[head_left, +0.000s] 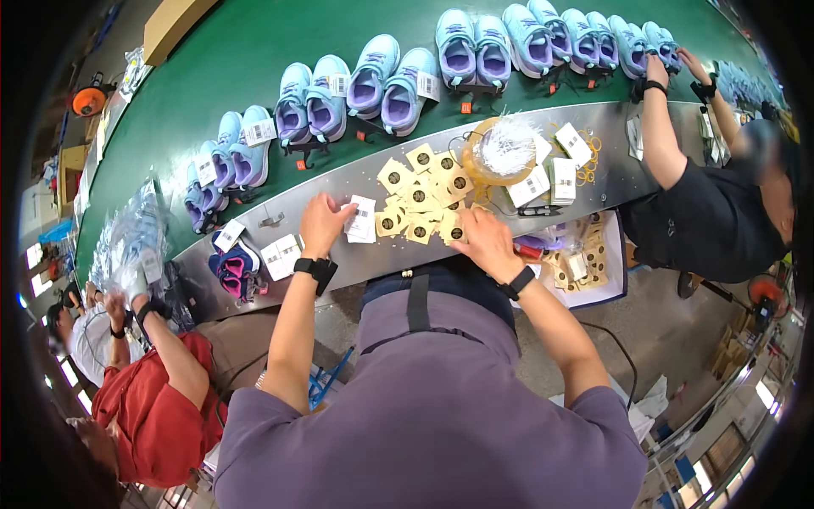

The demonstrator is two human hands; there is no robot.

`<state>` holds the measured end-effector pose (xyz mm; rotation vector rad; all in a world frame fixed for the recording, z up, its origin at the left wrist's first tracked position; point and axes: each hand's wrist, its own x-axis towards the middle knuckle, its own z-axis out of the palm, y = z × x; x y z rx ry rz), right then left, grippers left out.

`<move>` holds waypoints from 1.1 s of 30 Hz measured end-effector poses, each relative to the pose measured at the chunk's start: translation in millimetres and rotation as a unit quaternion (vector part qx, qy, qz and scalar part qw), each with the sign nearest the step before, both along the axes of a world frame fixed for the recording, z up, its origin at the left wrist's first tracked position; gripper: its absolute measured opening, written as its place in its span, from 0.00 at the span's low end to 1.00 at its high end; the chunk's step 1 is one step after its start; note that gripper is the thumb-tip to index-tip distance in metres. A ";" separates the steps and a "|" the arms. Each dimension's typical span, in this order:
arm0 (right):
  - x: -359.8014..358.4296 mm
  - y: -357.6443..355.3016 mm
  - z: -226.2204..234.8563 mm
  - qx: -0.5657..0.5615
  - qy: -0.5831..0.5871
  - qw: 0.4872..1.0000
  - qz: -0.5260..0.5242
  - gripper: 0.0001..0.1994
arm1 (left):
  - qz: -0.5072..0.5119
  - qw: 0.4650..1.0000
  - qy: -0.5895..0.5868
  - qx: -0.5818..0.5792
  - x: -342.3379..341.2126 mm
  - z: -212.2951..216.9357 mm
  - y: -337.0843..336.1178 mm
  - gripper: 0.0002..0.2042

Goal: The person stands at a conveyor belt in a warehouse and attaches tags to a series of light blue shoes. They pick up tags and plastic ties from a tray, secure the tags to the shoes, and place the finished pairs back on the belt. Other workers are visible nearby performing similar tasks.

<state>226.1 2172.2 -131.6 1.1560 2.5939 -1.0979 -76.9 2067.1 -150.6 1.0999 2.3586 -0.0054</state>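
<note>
1. Tag pile [418,197]: yellow, heaped on the worktop [373,257].
2. Left hand [325,226]: placed left of the pile, fingertips at white labels [362,222]; grip cannot be told.
3. Right hand [488,241]: fingers bent at the pile's right edge; whether a tag is pinched cannot be told.
4. Handling: tags best lifted singly, labels kept squared.

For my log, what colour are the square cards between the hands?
The square cards are pale yellow with dark round marks, clearest in the head view.
</note>
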 end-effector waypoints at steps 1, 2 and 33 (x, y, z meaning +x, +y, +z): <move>1.3 -2.5 -7.0 0.046 -0.009 0.999 0.021 0.20 | 0.018 0.999 -0.018 -0.022 5.1 -1.3 -7.8 0.22; 3.1 -6.0 -12.9 0.039 -0.009 0.999 0.022 0.20 | 0.033 0.998 -0.037 -0.044 8.5 -2.6 -13.0 0.23; 5.2 66.0 25.1 -0.459 0.233 0.794 -0.323 0.10 | 0.288 0.674 -0.666 0.139 126.3 37.7 101.7 0.06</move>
